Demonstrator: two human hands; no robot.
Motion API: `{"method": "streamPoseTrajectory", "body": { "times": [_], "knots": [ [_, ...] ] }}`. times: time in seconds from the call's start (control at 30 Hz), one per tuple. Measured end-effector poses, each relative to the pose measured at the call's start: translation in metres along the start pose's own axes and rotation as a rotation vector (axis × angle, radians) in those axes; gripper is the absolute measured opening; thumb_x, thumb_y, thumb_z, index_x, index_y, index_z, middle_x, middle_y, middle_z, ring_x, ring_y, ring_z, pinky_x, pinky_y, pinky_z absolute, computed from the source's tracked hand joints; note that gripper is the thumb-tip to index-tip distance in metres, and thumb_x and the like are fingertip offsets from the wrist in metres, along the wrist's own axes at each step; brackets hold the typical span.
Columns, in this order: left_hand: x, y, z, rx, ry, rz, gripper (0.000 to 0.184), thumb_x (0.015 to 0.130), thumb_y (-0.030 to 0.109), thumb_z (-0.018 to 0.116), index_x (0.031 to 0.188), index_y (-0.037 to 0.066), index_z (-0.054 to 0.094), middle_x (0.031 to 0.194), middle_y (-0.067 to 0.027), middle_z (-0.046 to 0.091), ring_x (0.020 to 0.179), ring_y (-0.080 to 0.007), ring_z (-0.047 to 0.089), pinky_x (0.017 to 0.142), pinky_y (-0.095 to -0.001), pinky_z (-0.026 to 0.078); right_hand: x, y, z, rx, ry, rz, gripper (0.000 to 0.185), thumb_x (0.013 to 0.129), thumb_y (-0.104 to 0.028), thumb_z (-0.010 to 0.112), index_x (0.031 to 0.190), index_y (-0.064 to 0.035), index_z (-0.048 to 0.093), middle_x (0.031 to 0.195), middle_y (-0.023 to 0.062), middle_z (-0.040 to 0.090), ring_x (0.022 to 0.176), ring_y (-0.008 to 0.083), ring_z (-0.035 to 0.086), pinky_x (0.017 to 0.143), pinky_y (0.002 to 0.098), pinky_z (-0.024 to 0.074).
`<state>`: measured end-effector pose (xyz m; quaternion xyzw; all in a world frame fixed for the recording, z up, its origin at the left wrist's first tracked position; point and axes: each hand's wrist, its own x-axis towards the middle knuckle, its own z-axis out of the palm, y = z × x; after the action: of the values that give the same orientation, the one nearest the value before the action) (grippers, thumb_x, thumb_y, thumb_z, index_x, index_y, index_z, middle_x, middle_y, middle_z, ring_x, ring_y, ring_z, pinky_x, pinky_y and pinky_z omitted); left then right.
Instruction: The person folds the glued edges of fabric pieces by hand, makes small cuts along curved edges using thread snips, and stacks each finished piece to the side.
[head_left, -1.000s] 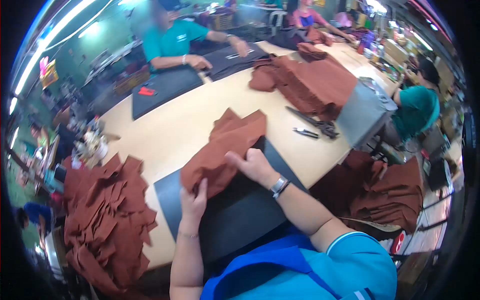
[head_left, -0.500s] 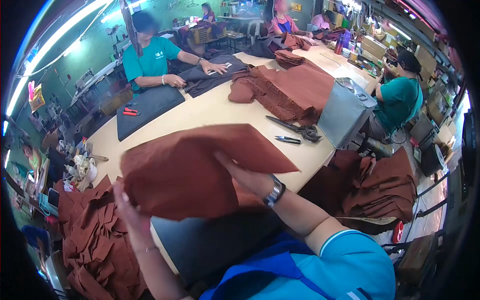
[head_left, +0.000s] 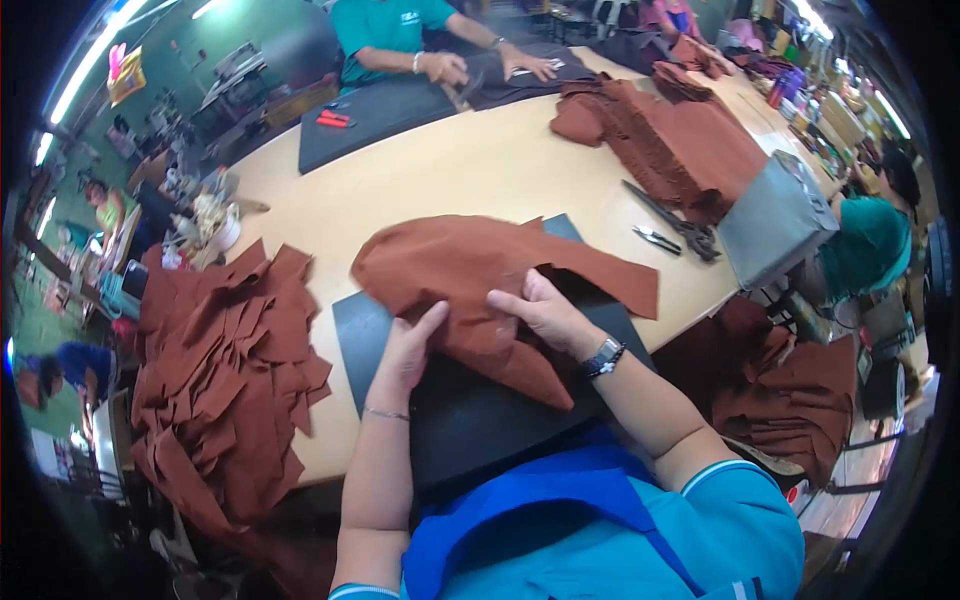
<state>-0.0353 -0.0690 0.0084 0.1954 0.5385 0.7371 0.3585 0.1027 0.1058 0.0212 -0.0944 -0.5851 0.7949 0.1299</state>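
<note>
A reddish-brown cloth piece (head_left: 450,255) is held up over a dark board (head_left: 470,430) at the table's near edge. My left hand (head_left: 408,345) grips the cloth's near left edge, thumb on top and the other fingers hidden beneath. To its right, my right hand (head_left: 550,315) pinches the same cloth between thumb and fingers, a watch on the wrist. One flap of the cloth hangs toward me and another stretches out to the right.
Brown cloth pieces (head_left: 230,350) are heaped at the left, more (head_left: 780,400) at the lower right. Snips (head_left: 657,239), dark shears (head_left: 680,225) and a metal box (head_left: 775,225) lie right. Across the table (head_left: 400,180), a co-worker's hands (head_left: 530,65) touch dark cloth.
The cloth, spread wide half a second ago, is now bunched and folded between my hands. My left hand has moved right, closer to my right hand. The camera view has shifted.
</note>
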Motion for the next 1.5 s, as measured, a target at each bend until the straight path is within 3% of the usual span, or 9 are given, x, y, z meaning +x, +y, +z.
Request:
{"method": "streamPoseTrajectory", "body": {
  "times": [0.13, 0.3, 0.57, 0.8, 0.93, 1.03, 1.23, 1.4, 1.5],
  "knots": [
    [0.003, -0.001, 0.002, 0.01, 0.023, 0.04, 0.069, 0.09, 0.03, 0.076, 0.145, 0.003, 0.044, 0.141, -0.0085, 0.054, 0.133, -0.0239, 0.049, 0.114, -0.0396, 0.037, -0.013, -0.018, 0.005, -0.553, -0.337, 0.131, 0.046, 0.097, -0.021, 0.068, 0.133, 0.0035, 0.054, 0.131, 0.0095, 0.062, 0.119, 0.0164, 0.059, 0.104, 0.0342, 0.047],
    [-0.008, -0.007, -0.005, -0.293, -0.164, -0.166, 0.075, 0.092, 0.041, 0.067, 0.15, 0.004, 0.038, 0.148, -0.0139, 0.049, 0.136, -0.0295, 0.048, 0.115, -0.0458, 0.037, -0.018, 0.0, 0.029, 0.165, -0.114, 0.169, 0.05, 0.106, -0.035, 0.052, 0.138, 0.0039, 0.052, 0.134, 0.0078, 0.061, 0.119, 0.0155, 0.058, 0.104, 0.0311, 0.0459],
    [-0.009, 0.001, -0.018, -0.688, -0.243, -0.063, 0.072, 0.091, 0.038, 0.063, 0.149, 0.003, 0.04, 0.148, -0.0151, 0.049, 0.136, -0.0316, 0.048, 0.117, -0.0481, 0.035, 0.014, 0.019, 0.002, 0.31, 0.027, 0.08, 0.033, 0.105, -0.032, 0.056, 0.113, -0.0021, 0.067, 0.115, 0.0062, 0.07, 0.103, 0.0104, 0.063, 0.094, 0.0267, 0.0489],
    [-0.013, 0.009, -0.063, -0.65, -0.636, 0.023, 0.076, 0.085, 0.038, 0.071, 0.145, -0.001, 0.045, 0.144, -0.0159, 0.053, 0.132, -0.0332, 0.052, 0.111, -0.0492, 0.042, 0.036, -0.008, -0.001, 0.277, 0.254, -0.338, 0.03, 0.108, -0.027, 0.048, 0.126, -0.0071, 0.06, 0.122, 0.0063, 0.065, 0.109, 0.0164, 0.063, 0.1, 0.0354, 0.0503],
    [-0.004, 0.017, -0.038, -0.338, -0.121, 0.015, 0.057, 0.091, 0.028, 0.07, 0.139, 0.003, 0.051, 0.135, -0.0115, 0.06, 0.122, -0.0255, 0.06, 0.106, -0.0412, 0.047, 0.04, -0.008, -0.006, 0.422, 0.449, -0.233, 0.051, 0.108, -0.049, 0.039, 0.138, -0.0087, 0.049, 0.135, 0.0087, 0.058, 0.121, 0.0199, 0.056, 0.101, 0.0418, 0.0495],
    [0.011, 0.005, -0.023, -0.4, 0.073, -0.042, 0.042, 0.101, 0.023, 0.062, 0.138, 0.007, 0.051, 0.132, -0.0072, 0.062, 0.119, -0.021, 0.061, 0.103, -0.0384, 0.048, 0.024, -0.007, -0.002, 0.18, 0.072, 0.155, 0.077, 0.1, -0.071, 0.028, 0.142, -0.0087, 0.047, 0.132, 0.0102, 0.059, 0.118, 0.021, 0.058, 0.097, 0.0429, 0.0504],
    [-0.005, 0.009, -0.011, 0.047, -0.126, -0.217, 0.061, 0.092, 0.023, 0.072, 0.142, -0.001, 0.045, 0.133, -0.012, 0.059, 0.12, -0.0246, 0.059, 0.107, -0.0388, 0.046, 0.006, 0.011, 0.033, 0.017, -0.012, 0.002, 0.036, 0.098, -0.022, 0.068, 0.129, -0.0049, 0.061, 0.115, 0.0032, 0.068, 0.102, 0.0106, 0.063, 0.091, 0.0287, 0.0506],
    [0.006, 0.017, -0.017, -0.435, 0.109, -0.147, 0.058, 0.095, 0.029, 0.067, 0.141, 0.001, 0.048, 0.135, -0.013, 0.06, 0.125, -0.0283, 0.057, 0.11, -0.0444, 0.044, 0.006, 0.009, 0.015, -0.038, -0.127, 0.127, 0.034, 0.094, -0.007, 0.066, 0.127, 0.0019, 0.061, 0.122, 0.0065, 0.067, 0.108, 0.0133, 0.063, 0.094, 0.0302, 0.0515],
    [-0.003, 0.023, -0.017, -0.038, -0.033, -0.134, 0.057, 0.095, 0.025, 0.068, 0.142, 0.001, 0.048, 0.137, -0.0118, 0.06, 0.124, -0.0268, 0.059, 0.107, -0.0414, 0.046, 0.004, 0.022, 0.014, -0.114, -0.12, -0.018, 0.035, 0.091, -0.001, 0.062, 0.126, -0.0011, 0.061, 0.116, 0.004, 0.068, 0.099, 0.0091, 0.063, 0.081, 0.0248, 0.052]
  ]
}}
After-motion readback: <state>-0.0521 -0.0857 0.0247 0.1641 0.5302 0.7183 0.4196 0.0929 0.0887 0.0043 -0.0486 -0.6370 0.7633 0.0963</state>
